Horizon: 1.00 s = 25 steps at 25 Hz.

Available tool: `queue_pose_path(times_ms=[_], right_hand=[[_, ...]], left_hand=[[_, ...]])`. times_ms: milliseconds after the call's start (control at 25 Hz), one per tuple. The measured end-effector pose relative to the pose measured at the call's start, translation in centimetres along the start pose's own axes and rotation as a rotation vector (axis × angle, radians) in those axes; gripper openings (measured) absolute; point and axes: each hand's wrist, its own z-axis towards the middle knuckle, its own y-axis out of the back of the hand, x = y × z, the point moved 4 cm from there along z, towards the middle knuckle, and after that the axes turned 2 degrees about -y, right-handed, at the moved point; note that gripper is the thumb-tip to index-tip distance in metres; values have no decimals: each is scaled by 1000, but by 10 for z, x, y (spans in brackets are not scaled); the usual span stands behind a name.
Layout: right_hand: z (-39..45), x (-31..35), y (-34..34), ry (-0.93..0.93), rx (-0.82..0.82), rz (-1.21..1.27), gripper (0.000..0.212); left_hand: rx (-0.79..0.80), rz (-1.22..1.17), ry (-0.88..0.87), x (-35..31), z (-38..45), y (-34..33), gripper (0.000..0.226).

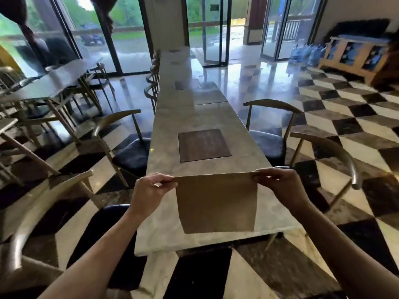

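In a glass-walled dining room with a checkered floor [345, 117], a long marble table [194, 117] runs ahead, chairs [129, 156] at both sides and a dark mat [204, 145] lying on it. Over its near end hangs a tan mat [218, 203], left hand [149, 190] and right hand [280, 184] each pinching a top corner.
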Motion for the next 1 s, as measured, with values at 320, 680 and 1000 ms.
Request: queue_pose_path(times_ms=[320, 680, 1000], right_hand=[[111, -51, -5, 53, 151, -101, 29], [173, -82, -38, 31, 141, -232, 22], [179, -118, -82, -167, 130, -142, 16]], left_hand=[[-76, 116, 101, 16, 60, -43, 16], [-93, 76, 175, 78, 110, -66, 17], [-57, 82, 284, 138, 118, -91, 12]])
